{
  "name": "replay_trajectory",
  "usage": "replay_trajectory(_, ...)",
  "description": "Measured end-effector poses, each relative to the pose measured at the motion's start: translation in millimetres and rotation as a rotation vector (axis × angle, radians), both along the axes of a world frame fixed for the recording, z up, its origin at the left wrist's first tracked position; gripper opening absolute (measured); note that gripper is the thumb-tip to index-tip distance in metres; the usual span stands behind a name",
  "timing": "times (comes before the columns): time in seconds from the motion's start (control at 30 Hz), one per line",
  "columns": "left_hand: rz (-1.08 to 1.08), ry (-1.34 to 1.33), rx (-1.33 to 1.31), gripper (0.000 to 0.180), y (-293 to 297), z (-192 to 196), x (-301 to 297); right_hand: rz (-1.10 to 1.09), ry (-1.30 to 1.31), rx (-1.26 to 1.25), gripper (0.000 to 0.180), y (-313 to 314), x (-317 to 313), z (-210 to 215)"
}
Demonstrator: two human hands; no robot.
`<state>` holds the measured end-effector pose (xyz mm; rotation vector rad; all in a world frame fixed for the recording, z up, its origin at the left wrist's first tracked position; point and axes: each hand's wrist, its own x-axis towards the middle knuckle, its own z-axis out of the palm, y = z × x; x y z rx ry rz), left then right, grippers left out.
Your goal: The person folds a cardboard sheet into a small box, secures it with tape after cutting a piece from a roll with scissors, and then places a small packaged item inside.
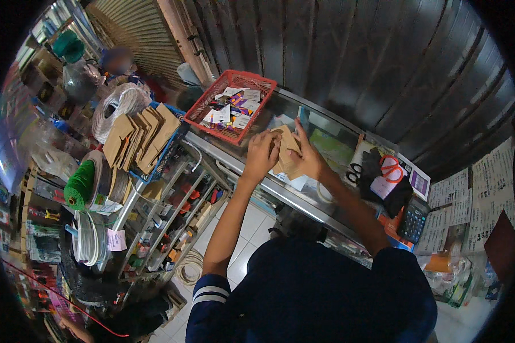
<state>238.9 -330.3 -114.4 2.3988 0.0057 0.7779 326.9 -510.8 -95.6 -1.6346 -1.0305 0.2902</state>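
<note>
A small brown paper envelope (286,146) is between my two hands above the glass counter (336,127). My left hand (262,154) has its fingers curled and pinches the envelope's left edge. My right hand (310,157) grips its right side, thumb across the front and index finger stretched upward. White paper sheets lie partly hidden beneath the envelope. Just beyond my left hand stands a red plastic basket (209,130) with several printed cards and small packets in it.
A blue basket (175,113) of folded brown paper envelopes (140,137) stands at left, beside green twine (80,186) and a white rope coil (120,106). Right on the counter lie black scissors (353,172), orange-handled scissors (391,168) and a calculator (413,220). A metal shutter (349,57) rises behind.
</note>
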Motion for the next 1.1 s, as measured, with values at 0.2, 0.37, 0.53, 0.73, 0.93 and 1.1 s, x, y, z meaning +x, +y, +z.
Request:
replay_trajectory(0.2, -0.001, -0.06, 0.027, 0.048, -2.6, 16.7, 9.7, -0.016, -0.042, 0.023, 0.087, -3.4, 0.8, -20.5)
replay_trajectory(0.37, 0.029, 0.092, 0.314, 0.053, 13.5, 0.8, 10.9, -0.026, -0.073, -0.016, 0.085, -1.4, -1.4, -21.3)
replay_trajectory(0.53, 0.039, 0.103, 0.364, 0.046, 11.3, 5.8, 13.3, -0.058, -0.081, 0.021, 0.082, -3.7, -4.3, -23.1)
replay_trajectory(0.73, 0.068, 0.131, 0.356, 0.048, 12.4, 2.5, 11.5, -0.11, 0.044, 0.131, 0.073, -5.0, -13.4, -31.5)
replay_trajectory(0.93, 0.102, 0.141, 0.436, 0.048, 8.1, 7.7, 11.8, -0.213, 0.003, 0.08, 0.072, -7.3, -12.6, -43.4)
replay_trajectory(1.1, 0.118, 0.073, 0.453, 0.045, 10.7, 0.8, 10.4, -0.281, -0.03, -0.059, 0.077, -6.8, -10.2, -42.8)
